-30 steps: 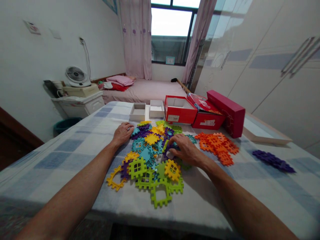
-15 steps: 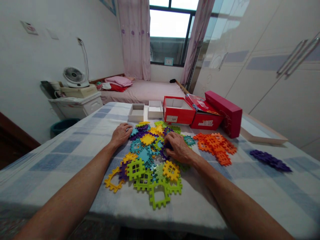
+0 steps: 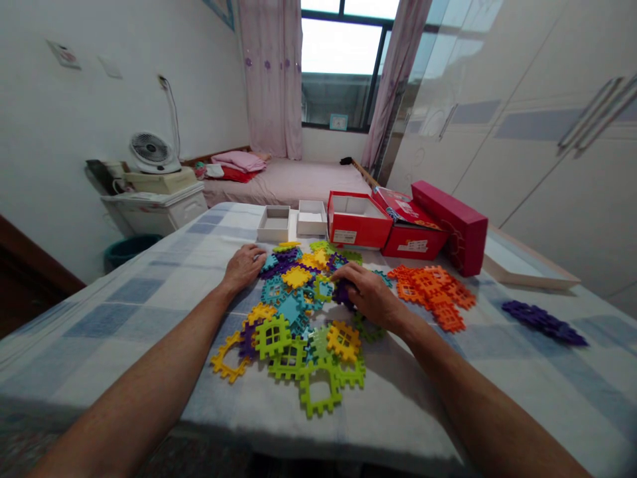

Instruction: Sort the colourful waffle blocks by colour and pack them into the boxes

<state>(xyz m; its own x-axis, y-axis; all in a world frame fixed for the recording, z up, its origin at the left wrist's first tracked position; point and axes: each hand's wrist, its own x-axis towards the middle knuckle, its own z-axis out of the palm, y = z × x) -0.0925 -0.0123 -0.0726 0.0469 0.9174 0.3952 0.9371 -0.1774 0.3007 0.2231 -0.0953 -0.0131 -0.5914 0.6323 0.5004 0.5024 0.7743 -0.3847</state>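
A heap of toothed plastic building tiles in yellow, green, teal and purple covers the middle of the table. My left hand (image 3: 245, 267) lies at the heap's left edge, its fingers stretched out against a teal tile (image 3: 269, 264) and apparently holding nothing. On the heap's right side, my right hand (image 3: 367, 295) has its fingers closed on a purple tile (image 3: 343, 294), partly hidden under them. Nearer to me are a green square tile (image 3: 273, 336), a yellow tile with a window pattern (image 3: 344, 340) and a hollow green frame tile (image 3: 304, 398).
An orange tile pile (image 3: 436, 287) lies right of the heap, with a purple tile stack (image 3: 543, 323) farther right. Behind stand two small white boxes (image 3: 273, 230), an open red box (image 3: 359, 229), another red box (image 3: 414, 247), a long crimson box (image 3: 460, 229) and a shallow tray (image 3: 535, 281).
My right hand has shifted slightly right and lifted a little, and more of the purple tile shows under its fingers. My left hand stays at the heap's edge. The view has swung slightly.
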